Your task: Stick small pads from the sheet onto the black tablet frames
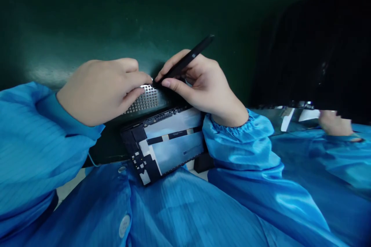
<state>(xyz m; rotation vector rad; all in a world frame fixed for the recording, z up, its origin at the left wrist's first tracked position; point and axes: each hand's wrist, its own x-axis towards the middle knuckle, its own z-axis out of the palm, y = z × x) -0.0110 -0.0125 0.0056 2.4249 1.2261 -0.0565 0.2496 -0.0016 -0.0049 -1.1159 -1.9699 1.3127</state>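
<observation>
My right hand [199, 81] pinches a black pen-shaped tool [191, 54], its rear end pointing up and to the right. The tool's front tip is hidden near my fingertips. My left hand [101, 88] lies over a silvery sheet with a grid of small squares [146, 98], thumb and forefinger closed at its upper edge. The two hands' fingertips nearly meet there. Just below them, an opened tablet-like device [174, 139] lies tilted at the table's near edge, with silvery panels, a black strip and small circuit parts showing.
The dark green table [130, 19] stretches away in front of me. At the right, a co-worker's hand [336, 123] and blue sleeve are beside small white pieces [286, 119]. A large black shape [321, 46] stands on the right side.
</observation>
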